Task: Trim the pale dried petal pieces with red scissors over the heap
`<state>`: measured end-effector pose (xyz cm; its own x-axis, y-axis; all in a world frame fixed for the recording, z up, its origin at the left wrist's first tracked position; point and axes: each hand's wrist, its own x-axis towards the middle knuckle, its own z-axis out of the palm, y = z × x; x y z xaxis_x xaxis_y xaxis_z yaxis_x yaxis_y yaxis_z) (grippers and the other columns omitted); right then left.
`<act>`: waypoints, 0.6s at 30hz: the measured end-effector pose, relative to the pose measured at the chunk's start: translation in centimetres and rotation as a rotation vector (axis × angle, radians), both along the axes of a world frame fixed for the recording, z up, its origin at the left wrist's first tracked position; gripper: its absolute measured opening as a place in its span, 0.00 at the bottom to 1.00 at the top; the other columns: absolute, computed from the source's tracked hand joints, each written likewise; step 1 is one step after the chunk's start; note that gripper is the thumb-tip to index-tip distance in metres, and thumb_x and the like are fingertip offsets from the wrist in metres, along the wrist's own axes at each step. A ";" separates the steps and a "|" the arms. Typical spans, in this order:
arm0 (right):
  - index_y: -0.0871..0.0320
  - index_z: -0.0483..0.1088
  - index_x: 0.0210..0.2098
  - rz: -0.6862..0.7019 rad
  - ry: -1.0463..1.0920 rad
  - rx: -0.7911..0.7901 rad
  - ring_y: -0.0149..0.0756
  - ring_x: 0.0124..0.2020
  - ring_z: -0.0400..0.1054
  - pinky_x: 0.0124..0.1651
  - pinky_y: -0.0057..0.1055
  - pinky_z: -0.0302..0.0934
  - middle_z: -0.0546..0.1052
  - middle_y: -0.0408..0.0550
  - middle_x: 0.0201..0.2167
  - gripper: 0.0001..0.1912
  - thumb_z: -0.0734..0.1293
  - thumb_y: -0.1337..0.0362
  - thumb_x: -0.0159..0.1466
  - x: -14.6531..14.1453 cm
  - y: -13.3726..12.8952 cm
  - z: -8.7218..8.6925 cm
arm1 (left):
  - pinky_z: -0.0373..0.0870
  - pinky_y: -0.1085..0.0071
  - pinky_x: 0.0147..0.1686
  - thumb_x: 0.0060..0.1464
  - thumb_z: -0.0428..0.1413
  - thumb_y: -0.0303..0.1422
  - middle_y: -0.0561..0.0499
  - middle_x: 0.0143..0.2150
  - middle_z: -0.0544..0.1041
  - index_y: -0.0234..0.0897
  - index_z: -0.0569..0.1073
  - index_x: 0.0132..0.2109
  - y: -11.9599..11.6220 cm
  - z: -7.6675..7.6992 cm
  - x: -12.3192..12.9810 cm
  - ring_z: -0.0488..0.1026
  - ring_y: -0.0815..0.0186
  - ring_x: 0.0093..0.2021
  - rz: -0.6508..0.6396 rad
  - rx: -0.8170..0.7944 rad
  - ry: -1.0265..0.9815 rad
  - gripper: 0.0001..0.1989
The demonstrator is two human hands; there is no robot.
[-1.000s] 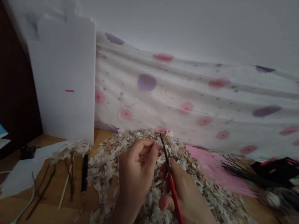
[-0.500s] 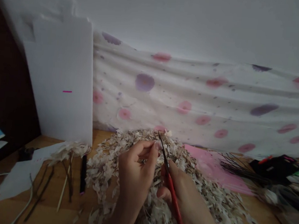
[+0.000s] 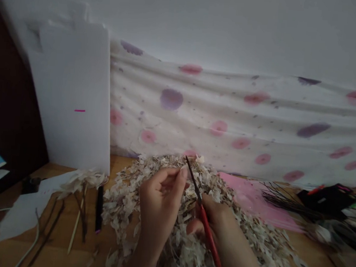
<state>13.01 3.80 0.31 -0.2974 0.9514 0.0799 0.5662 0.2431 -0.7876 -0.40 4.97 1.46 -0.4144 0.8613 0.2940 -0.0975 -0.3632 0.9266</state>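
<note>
Two hands (image 3: 159, 202), one red-handled scissors (image 3: 207, 235)

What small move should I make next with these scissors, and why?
Probably tilt the red-handled scissors in the right hand slightly away from the left hand before cutting: the dark blades stand right beside its fingers, over the pile of papery white flakes.

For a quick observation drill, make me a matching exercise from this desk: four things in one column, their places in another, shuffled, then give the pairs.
Things:
1. Red-handled pointed tool
2. White board
3. Heap of papery white flakes
4. Pink sheet

Places:
A. Propped upright at the back left
B. Flat on the wooden table, right of the heap
C. Held in the right hand
D. Lying under the left hand

Pairs: 1-C, 2-A, 3-D, 4-B
</note>
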 end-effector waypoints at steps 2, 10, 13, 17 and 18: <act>0.55 0.57 0.25 0.005 0.074 -0.016 0.31 0.18 0.56 0.20 0.25 0.50 0.62 0.39 0.18 0.30 0.64 0.34 0.59 0.5 0.1 0.1 | 0.74 0.75 0.27 0.53 0.62 0.38 0.52 0.25 0.82 0.37 0.78 0.31 -0.1 0.3 -0.1 0.79 0.66 0.25 -0.044 -0.029 -0.074 0.09; 0.55 0.58 0.22 -0.249 0.122 0.228 0.31 0.14 0.56 0.19 0.26 0.50 0.63 0.41 0.11 0.31 0.55 0.37 0.67 3.7 0.9 -0.7 | 0.75 0.74 0.28 0.55 0.61 0.40 0.49 0.28 0.83 0.36 0.80 0.30 0.1 0.0 -0.4 0.78 0.66 0.26 -0.119 -0.046 -0.059 0.12; 0.56 0.59 0.22 -0.305 0.104 0.196 0.31 0.16 0.56 0.20 0.26 0.50 0.62 0.41 0.13 0.29 0.57 0.39 0.67 4.1 1.3 -0.4 | 0.75 0.75 0.29 0.55 0.60 0.39 0.50 0.27 0.83 0.36 0.80 0.30 0.3 -0.3 -0.5 0.79 0.66 0.27 -0.146 -0.041 -0.025 0.12; 0.57 0.61 0.22 -0.367 0.166 0.226 0.29 0.20 0.52 0.21 0.25 0.46 0.58 0.40 0.18 0.28 0.67 0.38 0.60 4.1 1.5 0.4 | 0.75 0.74 0.30 0.56 0.60 0.39 0.50 0.26 0.82 0.36 0.80 0.29 0.3 -0.4 -0.4 0.79 0.65 0.28 -0.180 -0.037 0.014 0.12; 0.58 0.63 0.22 -0.375 0.174 0.225 0.29 0.21 0.52 0.22 0.25 0.46 0.58 0.40 0.19 0.28 0.68 0.39 0.58 4.1 1.4 0.6 | 0.75 0.74 0.30 0.56 0.60 0.39 0.49 0.26 0.82 0.36 0.81 0.30 0.3 -0.3 -0.4 0.79 0.65 0.28 -0.180 -0.041 0.010 0.12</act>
